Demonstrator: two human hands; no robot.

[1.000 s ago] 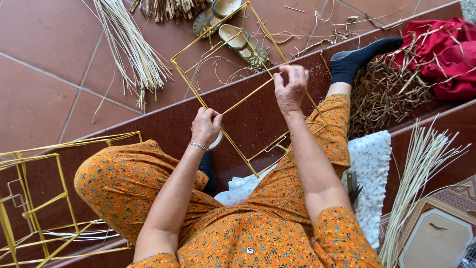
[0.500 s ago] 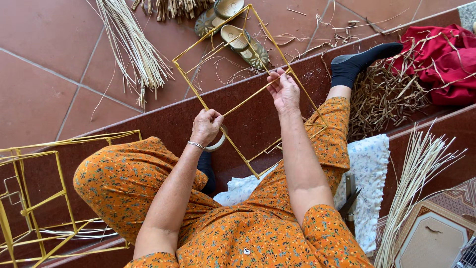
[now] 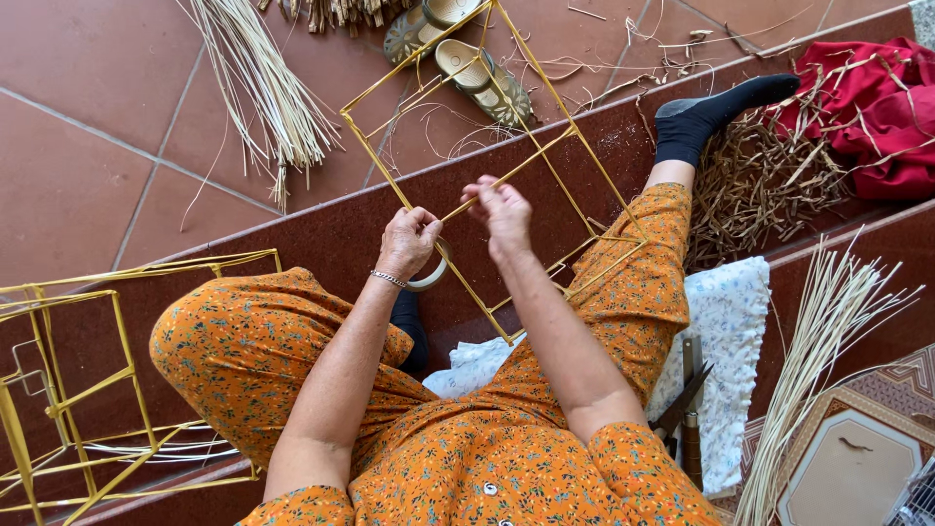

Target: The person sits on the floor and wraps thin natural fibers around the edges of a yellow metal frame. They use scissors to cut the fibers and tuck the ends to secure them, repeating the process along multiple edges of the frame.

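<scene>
Two hands (image 3: 409,239) (image 3: 502,209) grip yellow frame (image 3: 545,156), tape roll (image 3: 435,273) below

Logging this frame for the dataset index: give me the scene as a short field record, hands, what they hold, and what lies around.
setting: person seated on a dark red step, tiled floor beyond
left hand: grips the yellow wire frame, roll of tape under it
right hand: pinches a diagonal bar of the same frame
frame pose: tilted, resting on the lap
left side: second yellow frame
floor: sandals, pale straw bundle
right side: straw bundle, red cloth, scissors
</scene>
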